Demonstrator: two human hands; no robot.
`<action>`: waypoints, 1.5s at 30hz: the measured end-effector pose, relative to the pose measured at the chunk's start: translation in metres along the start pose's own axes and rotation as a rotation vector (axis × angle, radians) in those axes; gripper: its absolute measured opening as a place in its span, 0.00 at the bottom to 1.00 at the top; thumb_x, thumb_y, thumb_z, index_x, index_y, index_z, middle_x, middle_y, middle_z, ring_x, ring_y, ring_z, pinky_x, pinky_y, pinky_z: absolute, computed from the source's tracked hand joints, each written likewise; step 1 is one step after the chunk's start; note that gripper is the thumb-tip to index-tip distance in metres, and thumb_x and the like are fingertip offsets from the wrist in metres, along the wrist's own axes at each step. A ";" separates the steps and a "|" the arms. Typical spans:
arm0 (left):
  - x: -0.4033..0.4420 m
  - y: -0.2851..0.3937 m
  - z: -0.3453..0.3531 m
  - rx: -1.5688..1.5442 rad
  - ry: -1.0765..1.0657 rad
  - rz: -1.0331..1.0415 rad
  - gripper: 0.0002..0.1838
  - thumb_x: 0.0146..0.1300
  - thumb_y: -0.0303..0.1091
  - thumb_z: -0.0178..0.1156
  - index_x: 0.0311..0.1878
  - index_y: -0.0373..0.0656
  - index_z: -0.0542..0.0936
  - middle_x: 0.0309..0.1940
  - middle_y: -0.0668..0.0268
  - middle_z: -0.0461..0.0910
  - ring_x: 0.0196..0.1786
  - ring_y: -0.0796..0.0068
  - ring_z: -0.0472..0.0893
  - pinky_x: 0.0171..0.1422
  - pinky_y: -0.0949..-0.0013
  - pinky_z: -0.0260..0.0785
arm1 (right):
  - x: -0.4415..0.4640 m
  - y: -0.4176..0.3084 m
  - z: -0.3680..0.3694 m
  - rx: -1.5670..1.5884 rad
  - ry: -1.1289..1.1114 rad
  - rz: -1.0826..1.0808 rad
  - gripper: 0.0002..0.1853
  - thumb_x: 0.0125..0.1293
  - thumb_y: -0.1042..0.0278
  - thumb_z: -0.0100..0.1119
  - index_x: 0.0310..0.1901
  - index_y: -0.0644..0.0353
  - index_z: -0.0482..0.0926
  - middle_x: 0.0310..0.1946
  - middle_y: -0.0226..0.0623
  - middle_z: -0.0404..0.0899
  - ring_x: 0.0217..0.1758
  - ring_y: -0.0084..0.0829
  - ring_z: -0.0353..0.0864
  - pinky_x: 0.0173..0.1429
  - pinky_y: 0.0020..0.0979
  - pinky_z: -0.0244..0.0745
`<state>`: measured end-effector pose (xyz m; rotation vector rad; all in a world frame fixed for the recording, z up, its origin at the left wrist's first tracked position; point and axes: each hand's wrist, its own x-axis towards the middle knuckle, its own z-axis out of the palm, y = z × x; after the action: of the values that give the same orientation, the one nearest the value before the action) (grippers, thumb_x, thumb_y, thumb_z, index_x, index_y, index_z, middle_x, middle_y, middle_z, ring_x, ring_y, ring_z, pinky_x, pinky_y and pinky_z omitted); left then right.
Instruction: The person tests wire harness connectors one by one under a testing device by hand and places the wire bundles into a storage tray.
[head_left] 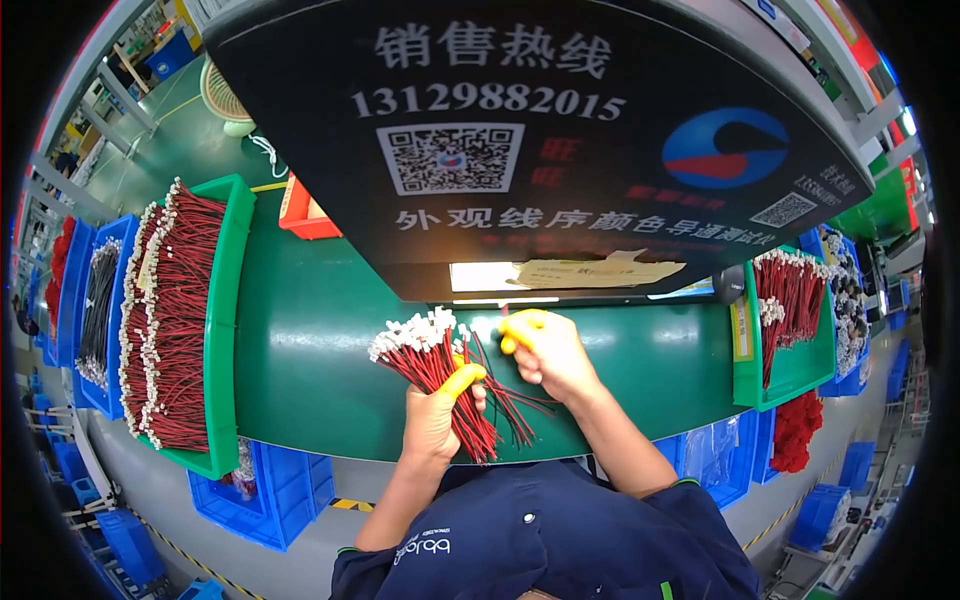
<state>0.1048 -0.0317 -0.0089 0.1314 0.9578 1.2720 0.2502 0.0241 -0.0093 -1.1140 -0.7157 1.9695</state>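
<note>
My left hand (445, 405), with yellow covers on some fingers, is wrapped round a bundle of red and black wires (425, 365) with white connectors at their upper ends. Some wires fan out to the right of the bundle. My right hand (545, 350), also with yellow finger covers, has its fingers pressed together just right of the bundle, below the black machine (600, 230). What its fingertips hold, if anything, is too small to tell against the bright light.
A green bin (225, 330) full of red wires stands left on the green table (310, 390). Another green bin (800, 375) with wires is at the right. An orange-red box (300, 215) sits behind. Blue bins (265, 500) stand beyond the table's edges.
</note>
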 end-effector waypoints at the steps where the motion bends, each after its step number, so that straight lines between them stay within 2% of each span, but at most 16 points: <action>1: 0.001 -0.002 -0.001 0.028 0.010 0.014 0.07 0.49 0.21 0.59 0.32 0.37 0.73 0.22 0.64 0.75 0.20 0.77 0.74 0.21 0.77 0.68 | -0.004 -0.001 0.006 -0.436 0.058 -0.096 0.10 0.58 0.68 0.53 0.38 0.64 0.73 0.23 0.26 0.71 0.18 0.09 0.60 0.16 0.14 0.55; 2: 0.002 -0.004 -0.002 0.074 0.005 0.027 0.07 0.49 0.21 0.59 0.33 0.37 0.73 0.24 0.64 0.76 0.20 0.77 0.74 0.22 0.77 0.68 | 0.001 0.013 0.003 -0.682 0.120 -0.400 0.12 0.55 0.69 0.57 0.40 0.65 0.74 0.23 0.26 0.72 0.19 0.10 0.62 0.19 0.14 0.57; 6: 0.001 -0.014 -0.002 0.099 -0.044 0.020 0.08 0.51 0.23 0.58 0.36 0.39 0.73 0.25 0.63 0.76 0.22 0.77 0.75 0.23 0.77 0.69 | -0.009 0.009 0.023 -0.325 0.040 -0.347 0.11 0.54 0.74 0.58 0.40 0.67 0.74 0.24 0.27 0.71 0.20 0.12 0.64 0.26 0.15 0.63; 8: 0.001 -0.014 -0.006 0.040 -0.064 -0.035 0.08 0.52 0.23 0.57 0.37 0.39 0.73 0.25 0.62 0.76 0.22 0.77 0.75 0.23 0.77 0.69 | -0.002 0.017 0.018 -0.436 0.045 -0.719 0.11 0.54 0.78 0.56 0.41 0.67 0.74 0.26 0.29 0.70 0.22 0.14 0.67 0.28 0.16 0.66; 11: 0.000 -0.010 -0.008 -0.048 -0.072 -0.116 0.07 0.53 0.24 0.56 0.37 0.38 0.73 0.25 0.62 0.76 0.22 0.76 0.74 0.24 0.76 0.68 | -0.008 0.011 0.020 -0.395 0.103 -0.756 0.09 0.55 0.80 0.54 0.39 0.65 0.74 0.27 0.30 0.71 0.25 0.16 0.70 0.29 0.17 0.68; 17: 0.002 -0.013 0.002 0.045 0.025 -0.033 0.08 0.55 0.26 0.55 0.39 0.40 0.71 0.25 0.64 0.75 0.20 0.74 0.73 0.23 0.73 0.67 | -0.012 0.021 0.019 -0.185 0.000 -0.380 0.04 0.59 0.75 0.51 0.34 0.65 0.72 0.25 0.31 0.71 0.18 0.16 0.68 0.16 0.16 0.62; 20: 0.001 -0.008 -0.007 -0.055 -0.049 -0.013 0.07 0.58 0.31 0.52 0.38 0.40 0.71 0.20 0.63 0.74 0.17 0.74 0.71 0.20 0.73 0.65 | 0.002 -0.002 -0.003 0.318 -0.013 0.177 0.08 0.62 0.65 0.47 0.29 0.59 0.69 0.22 0.29 0.69 0.13 0.13 0.56 0.11 0.14 0.51; 26: 0.004 -0.004 -0.021 -0.200 -0.189 -0.102 0.08 0.56 0.29 0.52 0.39 0.39 0.70 0.22 0.61 0.74 0.19 0.75 0.72 0.21 0.74 0.65 | 0.007 -0.003 -0.008 0.373 -0.098 0.161 0.08 0.62 0.65 0.46 0.29 0.60 0.69 0.21 0.26 0.69 0.13 0.11 0.56 0.12 0.13 0.50; 30: 0.003 -0.004 -0.012 -0.116 -0.074 -0.088 0.07 0.55 0.24 0.54 0.38 0.39 0.72 0.25 0.61 0.76 0.23 0.74 0.75 0.24 0.73 0.70 | 0.008 0.008 -0.012 0.336 -0.124 0.132 0.10 0.61 0.64 0.48 0.33 0.63 0.72 0.21 0.27 0.69 0.14 0.13 0.57 0.14 0.15 0.53; 32: 0.004 -0.005 -0.011 -0.078 -0.085 -0.072 0.09 0.55 0.24 0.54 0.40 0.39 0.71 0.26 0.61 0.75 0.24 0.73 0.75 0.25 0.72 0.70 | 0.006 0.018 -0.003 -0.637 0.020 -0.481 0.11 0.60 0.66 0.51 0.37 0.66 0.74 0.22 0.29 0.71 0.16 0.15 0.64 0.18 0.17 0.60; 33: 0.005 -0.007 -0.011 -0.041 -0.094 -0.058 0.11 0.54 0.24 0.54 0.42 0.40 0.71 0.27 0.61 0.75 0.24 0.73 0.75 0.26 0.71 0.70 | 0.000 0.012 0.001 -0.828 -0.012 -0.504 0.10 0.58 0.69 0.53 0.38 0.67 0.75 0.21 0.30 0.72 0.18 0.19 0.70 0.23 0.20 0.66; 35: 0.006 -0.011 -0.011 -0.052 -0.138 -0.052 0.11 0.55 0.24 0.53 0.43 0.39 0.71 0.29 0.61 0.76 0.25 0.72 0.75 0.26 0.71 0.71 | -0.008 0.019 0.011 -0.318 -0.138 -0.226 0.06 0.57 0.73 0.53 0.35 0.65 0.73 0.27 0.35 0.72 0.21 0.20 0.72 0.26 0.22 0.70; 37: 0.002 -0.011 -0.001 -0.047 -0.022 -0.069 0.11 0.55 0.24 0.53 0.43 0.38 0.70 0.30 0.61 0.76 0.26 0.72 0.76 0.28 0.72 0.72 | -0.009 0.015 0.015 -0.303 -0.097 -0.243 0.06 0.58 0.71 0.51 0.32 0.66 0.72 0.24 0.33 0.71 0.18 0.18 0.68 0.20 0.19 0.66; 39: 0.002 -0.010 -0.002 -0.080 -0.009 -0.079 0.11 0.55 0.24 0.53 0.43 0.38 0.70 0.30 0.60 0.76 0.27 0.71 0.77 0.29 0.71 0.72 | -0.003 0.005 0.008 0.048 -0.067 0.006 0.09 0.59 0.67 0.49 0.28 0.64 0.72 0.17 0.28 0.67 0.11 0.14 0.57 0.12 0.16 0.53; 41: 0.003 -0.012 -0.011 -0.003 -0.079 0.031 0.11 0.55 0.23 0.53 0.43 0.38 0.70 0.29 0.59 0.76 0.26 0.72 0.76 0.27 0.71 0.71 | 0.005 -0.005 0.001 0.383 -0.021 0.162 0.09 0.61 0.67 0.47 0.25 0.60 0.69 0.20 0.28 0.67 0.12 0.11 0.55 0.10 0.14 0.49; 45: 0.000 -0.004 -0.008 -0.098 -0.115 0.002 0.08 0.55 0.24 0.53 0.39 0.38 0.71 0.28 0.59 0.76 0.22 0.75 0.73 0.25 0.74 0.67 | 0.010 -0.003 -0.007 0.468 0.001 0.185 0.12 0.62 0.63 0.46 0.26 0.60 0.68 0.18 0.27 0.66 0.11 0.11 0.54 0.09 0.13 0.50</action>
<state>0.1024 -0.0367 -0.0165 0.1272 0.7955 1.2971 0.2541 0.0345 -0.0152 -0.9150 -0.1330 2.1410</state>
